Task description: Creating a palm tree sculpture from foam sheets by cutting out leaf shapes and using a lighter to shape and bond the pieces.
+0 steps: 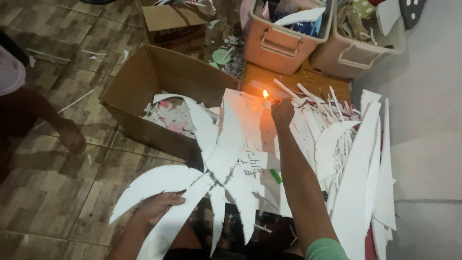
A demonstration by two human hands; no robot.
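A white foam palm-leaf cutout (211, 163) is gripped at a lower leaf by the left hand (161, 206); a small flame (265, 94) is held by the clenched right hand (282, 111) above it, beside a cardboard box (144, 82) of scraps.

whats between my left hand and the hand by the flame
In the head view, the white foam leaf cutout spans the stretch: the left hand grips a lower leaf, and its upper leaves reach toward the right hand at the small flame.
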